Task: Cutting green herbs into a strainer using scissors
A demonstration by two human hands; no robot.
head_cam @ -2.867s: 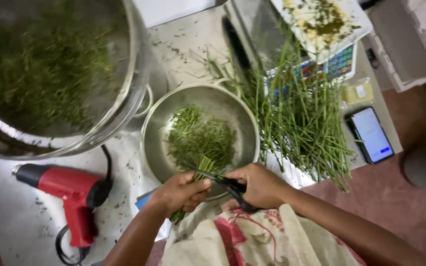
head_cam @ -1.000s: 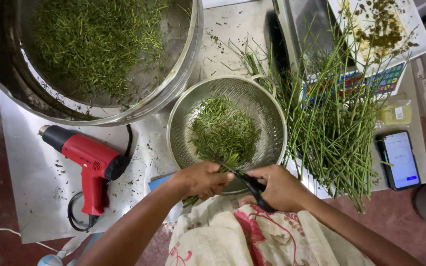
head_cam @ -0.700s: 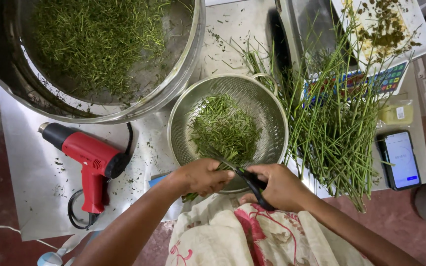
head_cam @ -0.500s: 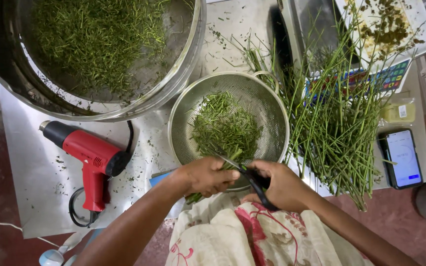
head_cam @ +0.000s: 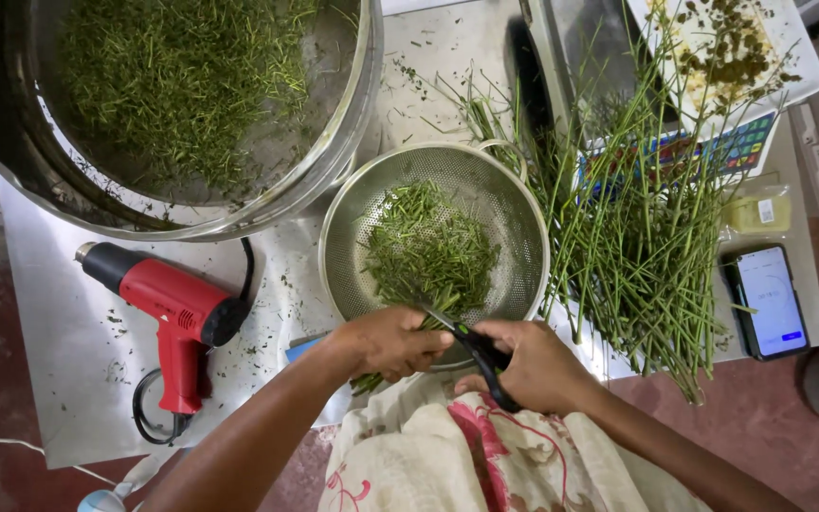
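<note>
While gripping a small bundle of thin green stalks [head_cam: 369,381], left hand [head_cam: 386,341] closed tight around it, stalk ends poking out below the fist at the near rim of the round perforated steel colander [head_cam: 523,237]. Right hand [head_cam: 535,365] closed through the loops of black-handled scissors [head_cam: 471,346], blades pointing up-left to the bundle's tip, just over the colander's near edge; whether blades open or shut: cannot tell. Short cut green pieces [head_cam: 428,251] heaped inside the colander.

Handling, judged: stalks light, slender, springy, apt to splay and slip sideways unless pinched as one bunch. Best held close behind the cut line, fingers kept back from the blades. Cut pieces loose, easily scattered.

Surroundings, outward: patterned cream-and-pink cloth [head_cam: 466,455] directly beneath both hands. Loose pile of long uncut green stalks [head_cam: 637,246] right of the colander, spread over a grey weighing scale with coloured keypad [head_cam: 741,142], some reaching the colander's rim. White tray of dried brownish bits [head_cam: 722,47] on the scale. Dark smartphone with lit screen [head_cam: 765,301] far right. Red and black heat gun [head_cam: 168,308] with coiled cord left of the colander. Large steel basin of chopped greens [head_cam: 191,95] upper left, overlapping the colander's far-left rim. Pale metal-covered surface [head_cam: 68,360] strewn with green flecks.

Obstructions: uncut pile crowding the right side; heat gun cord near the left forearm.
</note>
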